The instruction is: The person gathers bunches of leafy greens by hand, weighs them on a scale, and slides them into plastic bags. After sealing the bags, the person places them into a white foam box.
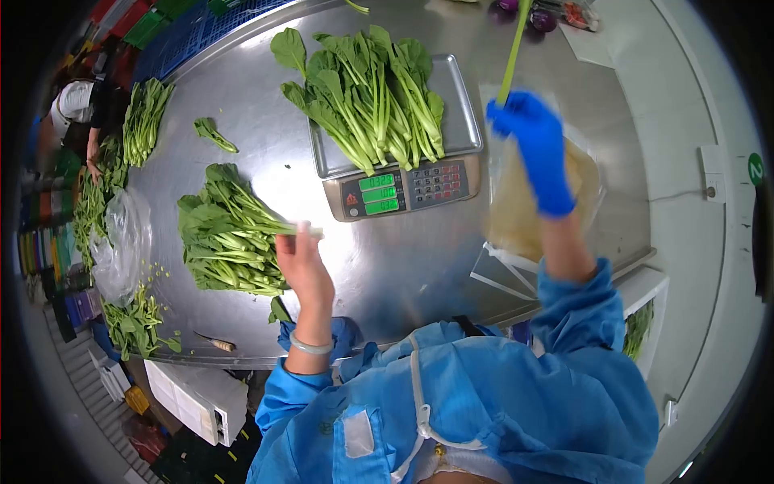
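For apparent sorting, centre-left greens (230, 234) are pinched by the left hand (306, 270), a strip (514, 56) by the right hand (534, 145), gentle lifting seemingly needed.

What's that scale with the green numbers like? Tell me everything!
The scale stands on the metal table. Its body looks like grey-beige plastic, topped by a shiny rectangular metal tray with a raised rim. Three lit green displays are stacked on its front, too blurry to read surely, with a keypad on their right. Leafy greens lie heaped on the tray, stems reaching its near edge.
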The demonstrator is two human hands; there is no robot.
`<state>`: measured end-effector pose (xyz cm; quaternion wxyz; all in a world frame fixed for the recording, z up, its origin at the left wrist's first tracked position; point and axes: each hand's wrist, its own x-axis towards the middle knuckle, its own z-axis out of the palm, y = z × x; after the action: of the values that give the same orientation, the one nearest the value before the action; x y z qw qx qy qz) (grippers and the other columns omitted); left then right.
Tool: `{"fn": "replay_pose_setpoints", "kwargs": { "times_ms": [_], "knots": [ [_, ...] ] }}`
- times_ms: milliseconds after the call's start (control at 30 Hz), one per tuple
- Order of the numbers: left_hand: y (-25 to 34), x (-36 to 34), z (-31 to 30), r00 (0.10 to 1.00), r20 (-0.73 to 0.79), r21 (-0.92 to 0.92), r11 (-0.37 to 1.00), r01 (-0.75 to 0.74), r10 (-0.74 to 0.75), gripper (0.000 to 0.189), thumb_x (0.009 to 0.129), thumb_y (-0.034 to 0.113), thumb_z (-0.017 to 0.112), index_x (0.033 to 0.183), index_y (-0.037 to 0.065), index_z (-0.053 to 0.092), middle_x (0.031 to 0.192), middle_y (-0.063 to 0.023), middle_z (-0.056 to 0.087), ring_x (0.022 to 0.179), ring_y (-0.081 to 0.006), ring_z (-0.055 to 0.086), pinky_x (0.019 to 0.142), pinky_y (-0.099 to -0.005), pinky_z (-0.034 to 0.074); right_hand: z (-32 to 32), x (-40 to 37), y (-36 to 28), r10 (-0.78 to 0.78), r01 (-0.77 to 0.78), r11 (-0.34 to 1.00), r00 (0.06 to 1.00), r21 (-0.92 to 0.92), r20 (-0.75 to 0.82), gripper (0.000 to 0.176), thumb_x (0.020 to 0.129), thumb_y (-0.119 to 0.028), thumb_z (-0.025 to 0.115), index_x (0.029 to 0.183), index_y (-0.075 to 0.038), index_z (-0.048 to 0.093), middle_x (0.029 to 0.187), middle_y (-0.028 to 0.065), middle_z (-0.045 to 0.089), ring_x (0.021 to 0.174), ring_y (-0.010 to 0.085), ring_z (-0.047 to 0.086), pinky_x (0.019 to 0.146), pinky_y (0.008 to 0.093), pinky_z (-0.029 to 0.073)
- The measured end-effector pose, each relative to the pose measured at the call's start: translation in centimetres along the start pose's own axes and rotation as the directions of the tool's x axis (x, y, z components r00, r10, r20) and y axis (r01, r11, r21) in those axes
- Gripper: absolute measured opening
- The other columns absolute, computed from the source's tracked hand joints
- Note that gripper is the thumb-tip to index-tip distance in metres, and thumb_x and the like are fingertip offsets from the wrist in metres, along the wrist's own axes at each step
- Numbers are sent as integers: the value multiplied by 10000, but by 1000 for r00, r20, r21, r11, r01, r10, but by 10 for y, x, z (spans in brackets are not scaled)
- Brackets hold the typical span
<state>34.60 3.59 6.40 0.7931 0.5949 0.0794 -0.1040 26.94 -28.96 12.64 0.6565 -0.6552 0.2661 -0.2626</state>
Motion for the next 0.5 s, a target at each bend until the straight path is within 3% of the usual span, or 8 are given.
{"fn": "replay_pose_setpoints", "kwargs": {
  "times_ms": [67, 100, 200, 233, 300, 400, 467, 500],
  "knots": [
    [1, 13, -14, 1000, 17, 36, 999, -9, 8, 113, 935, 136, 546, 991, 39, 536, 950, -41, 540, 821, -115, 506, 746, -275, 426, -35, 50, -8, -47, 29, 953, 998, -302, -51, 346, 793, -249, 713, 1013, 3, 622, 808, 41, 633, 696, 89, 560, 655, 248, 453],
    [-2, 19, -21, 1000, 12, 42, 999, -1, 0, 146, 933, 150, 550, 1015, 30, 530, 965, -46, 540, 826, -118, 512, 747, -274, 429, -48, 69, 3, -209, 92, 847, 963, -523, -169, 432, 791, -271, 719, 1103, 0, 592, 908, 50, 628, 761, 111, 565, 710, 262, 463],
    [-11, 42, -40, 999, -20, 143, 989, 32, -29, 267, 916, 166, 576, 1109, 0, 496, 1018, -65, 536, 860, -129, 522, 762, -273, 436, -52, 76, 27, -541, 290, 641, 828, -711, -150, 484, 800, -312, 712, 1155, -16, 570, 981, 51, 609, 829, 137, 566, 772, 278, 465],
    [-12, 47, -47, 997, -40, 248, 967, 68, -60, 326, 901, 156, 591, 1155, -12, 474, 1043, -72, 531, 885, -133, 521, 774, -275, 440, -43, 66, 33, -282, 203, 855, 954, -477, -101, 513, 806, -343, 705, 1183, -27, 559, 1021, 56, 613, 883, 162, 576, 820, 299, 461],
    [-28, 60, -56, 982, -178, 550, 834, 53, 56, 544, 879, 155, 618, 1310, -37, 348, 1138, -112, 505, 973, -176, 516, 841, -296, 437, -27, 51, 70, -133, 136, 852, 990, -506, 41, 520, 822, -362, 684, 1201, -31, 551, 1048, 74, 623, 943, 172, 580, 845, 307, 458],
    [-26, 75, -40, 965, -133, 624, 776, -97, 228, 636, 877, 143, 615, 1374, -31, 259, 1179, -117, 498, 1025, -196, 509, 881, -307, 419, -13, 55, 110, 127, -102, 924, 991, -368, 44, 584, 835, -419, 645, 1220, 6, 528, 1079, 152, 621, 1003, 198, 584, 884, 318, 443],
    [-23, 94, -18, 975, 218, 473, 871, -134, 31, 500, 915, 183, 549, 1331, -42, 384, 1120, -131, 579, 997, -203, 551, 912, -315, 415, -1, 69, 130, 290, -275, 905, 957, -325, -4, 632, 824, -451, 641, 1227, 20, 517, 1106, 173, 614, 1029, 224, 584, 894, 328, 440],
    [-18, 94, 14, 975, 219, 415, 908, -61, -35, 484, 929, 253, 533, 1293, -53, 440, 1078, -145, 607, 980, -204, 570, 920, -308, 416, 7, 81, 150, 288, -278, 900, 957, -336, -21, 644, 815, -467, 640, 1213, 26, 526, 1095, 182, 619, 1021, 239, 592, 884, 336, 447]
  ]
}}
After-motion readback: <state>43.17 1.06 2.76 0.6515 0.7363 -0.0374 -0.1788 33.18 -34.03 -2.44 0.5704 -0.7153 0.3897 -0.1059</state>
